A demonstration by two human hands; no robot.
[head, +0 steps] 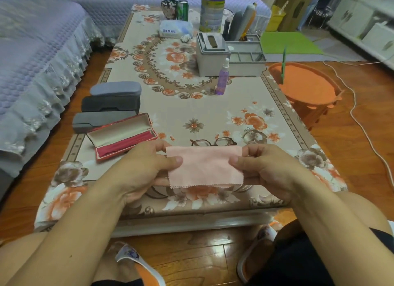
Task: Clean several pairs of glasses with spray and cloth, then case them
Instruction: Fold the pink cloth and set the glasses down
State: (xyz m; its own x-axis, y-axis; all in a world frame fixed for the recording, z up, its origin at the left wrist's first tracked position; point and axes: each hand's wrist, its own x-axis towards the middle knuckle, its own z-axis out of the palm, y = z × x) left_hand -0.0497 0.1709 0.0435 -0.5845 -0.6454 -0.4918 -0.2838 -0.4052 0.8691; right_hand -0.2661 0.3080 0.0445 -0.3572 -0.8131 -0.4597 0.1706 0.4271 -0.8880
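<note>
1. While the person sits at the near edge of the low surface [277,106], the left hand [138,170] and right hand [266,168] hold a pink cloth [204,166] stretched flat between them, just above that edge.
2. Each thumb presses on top of the cloth and the fingers lie underneath, so each hand pinches one short side.
3. Behind the cloth a pair of glasses [213,141] lies on the surface; the cloth hides the lower half of the frame.
4. An open red case [123,134] sits at the left, close to the left hand, its lid raised.
5. Three closed cases line the left edge beyond it: a dark grey case [100,120], a black case [110,104] and a blue-grey case [116,89], the nearest one overhanging slightly.
6. A purple spray bottle [222,78] stands upright mid-surface, with open flowered cloth between it and the glasses.
7. A grey organiser [230,55] stands behind the bottle; its contents are hard to make out.
8. An orange stool [307,87] crowds the right edge.
</note>
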